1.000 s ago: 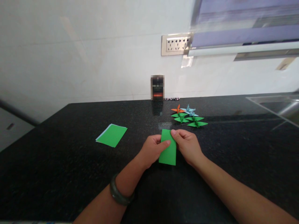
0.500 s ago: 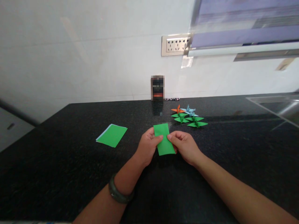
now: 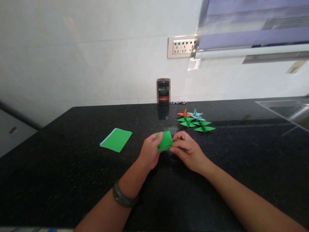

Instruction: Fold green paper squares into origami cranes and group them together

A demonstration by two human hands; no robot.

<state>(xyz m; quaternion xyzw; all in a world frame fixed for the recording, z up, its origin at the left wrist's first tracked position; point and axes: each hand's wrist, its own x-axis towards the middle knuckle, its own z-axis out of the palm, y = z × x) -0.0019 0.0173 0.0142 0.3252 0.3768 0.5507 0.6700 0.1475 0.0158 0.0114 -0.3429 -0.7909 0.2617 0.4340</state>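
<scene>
A folded sheet of green paper [image 3: 165, 140] is held above the dark countertop, between my two hands. My left hand [image 3: 151, 149] grips its left edge, thumb on top and fingers behind. At its lower right corner, my right hand [image 3: 189, 150] pinches the paper between thumb and fingers. The lower edge shows a gap between layers. To the left lies a stack of square paper [image 3: 117, 140], green on top with light blue showing at one edge. Beyond my right hand sit several folded paper cranes: green ones [image 3: 204, 128], an orange one [image 3: 184, 113] and light blue [image 3: 195, 114].
The black countertop [image 3: 72, 167] runs back to a white wall. Against the wall stands a small dark blurred-out object [image 3: 163, 91], with a beaded string [image 3: 178, 102] beside it. A socket panel [image 3: 183, 47] is on the wall, and a sink edge [image 3: 277, 112] lies at right.
The tall green rectangle has become a shorter, roughly square shape, doubled over between my hands. My right hand has shifted its grip to the lower right corner.
</scene>
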